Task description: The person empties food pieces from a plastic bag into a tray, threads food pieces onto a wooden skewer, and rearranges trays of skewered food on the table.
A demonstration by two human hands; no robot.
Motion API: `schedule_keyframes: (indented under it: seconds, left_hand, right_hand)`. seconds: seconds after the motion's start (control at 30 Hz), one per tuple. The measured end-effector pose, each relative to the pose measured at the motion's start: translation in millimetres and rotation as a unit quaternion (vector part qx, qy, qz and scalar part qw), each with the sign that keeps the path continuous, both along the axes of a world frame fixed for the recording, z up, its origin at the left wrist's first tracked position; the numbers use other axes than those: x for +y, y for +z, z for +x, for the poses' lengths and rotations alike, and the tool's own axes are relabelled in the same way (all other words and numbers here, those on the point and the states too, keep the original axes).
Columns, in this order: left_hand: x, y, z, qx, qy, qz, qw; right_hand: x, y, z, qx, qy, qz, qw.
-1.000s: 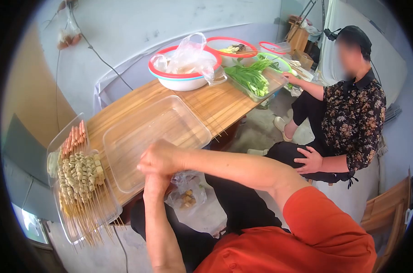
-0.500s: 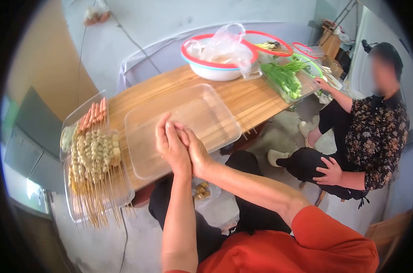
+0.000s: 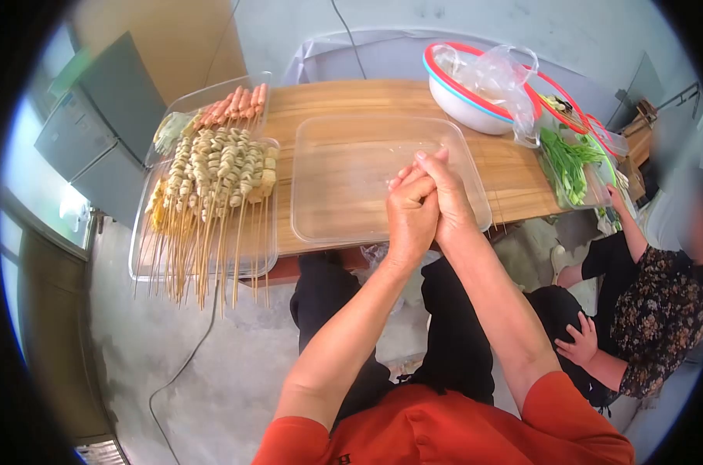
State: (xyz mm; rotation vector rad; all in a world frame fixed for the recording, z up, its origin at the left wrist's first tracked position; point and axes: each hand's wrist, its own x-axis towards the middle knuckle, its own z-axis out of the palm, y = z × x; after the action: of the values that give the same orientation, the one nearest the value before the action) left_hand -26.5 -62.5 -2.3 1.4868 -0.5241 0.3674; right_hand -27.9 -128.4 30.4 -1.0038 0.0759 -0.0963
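Note:
My left hand (image 3: pixel 412 221) and my right hand (image 3: pixel 450 203) are clasped together above the near right part of a clear plastic tray (image 3: pixel 343 167). Fingers of each hand close around the other, and no object shows between them. The tray lies on the wooden table with only small specks or drops on it. To its left, skewers of coiled pale food (image 3: pixel 212 167) are piled on another clear tray (image 3: pixel 144 252), their sticks pointing toward me. Behind these lie skewered pink sausages (image 3: pixel 239 102).
On the wooden table (image 3: pixel 359 97), a red-rimmed basin (image 3: pixel 464 101) holds a plastic bag (image 3: pixel 502 74). Leafy greens (image 3: pixel 568 163) fill a container at the right end. A seated person's sleeve (image 3: pixel 665 298) is at right. A cable (image 3: pixel 185 364) crosses the floor.
My view has turned left, so the table and trays appear further right. My hands stay together, but their grip has shifted, with the fingers now more tightly interlocked.

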Motion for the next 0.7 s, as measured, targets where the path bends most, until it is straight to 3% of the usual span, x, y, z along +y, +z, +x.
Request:
schedule_keyframes:
  seconds: [0.03, 0.07, 0.1, 0.13, 0.2, 0.27, 0.33, 0.37, 0.4, 0.43, 0.47, 0.5, 0.57, 0.6, 0.7]
  left_hand:
    - [0, 1, -2, -0.002, 0.004, -0.001, 1.0]
    - [0, 2, -5, 0.12, -0.131, -0.197, 0.964]
    - [0, 3, -6, 0.232, -0.259, -0.379, 0.858]
    - [-1, -2, -3, 0.276, -0.305, -0.423, 0.807]
    - [-8, -6, -7, 0.28, -0.305, -0.429, 0.803]
    - [-14, -6, -9, 0.286, -0.308, -0.433, 0.798]
    - [-17, -4, -13, 0.196, -0.21, -0.272, 0.918]
    - [-17, -4, -15, 0.199, -0.211, -0.272, 0.917]
    - [-16, -4, -16, 0.133, -0.172, -0.212, 0.953]
    - [-14, -5, -17, 0.065, -0.133, -0.15, 0.978]
    - [-13, -5, -18, 0.068, -0.136, -0.149, 0.977]
    - [-12, -4, -17, 0.107, -0.152, -0.178, 0.966]
    - [-10, -2, -14, 0.184, -0.184, -0.231, 0.937]
    - [-8, -1, -11, 0.223, -0.199, -0.257, 0.919]
    - [5, 3, -4, 0.304, -0.225, -0.308, 0.873]
  right_hand:
    - [-1, 4, 0, 0.013, -0.006, -0.004, 1.0]
    - [-5, 4, 2, -0.008, 0.021, -0.012, 1.0]
    - [-12, 1, 7, -0.011, 0.023, -0.013, 1.0]
    - [-20, -2, 11, -0.048, 0.077, -0.013, 0.996]
    - [-27, 0, 16, -0.085, 0.129, -0.015, 0.988]
    - [-30, 9, 17, -0.007, 0.094, 0.026, 0.995]
    - [-26, 8, 18, 0.001, 0.042, 0.003, 0.999]
    - [-25, 6, 18, 0.011, -0.004, -0.021, 1.0]
    - [-27, 7, 17, 0.014, -0.006, -0.02, 1.0]
    - [-29, 9, 18, -0.007, -0.033, -0.152, 0.988]
    - [-31, 11, 17, -0.028, -0.058, -0.28, 0.958]
    - [-25, 10, 22, -0.027, -0.061, -0.28, 0.958]
    - [-6, 4, 32, -0.151, -0.164, -0.329, 0.917]
    - [-10, 2, 31, -0.187, -0.104, -0.382, 0.899]
    - [10, -18, 31, -0.228, -0.13, -0.454, 0.852]
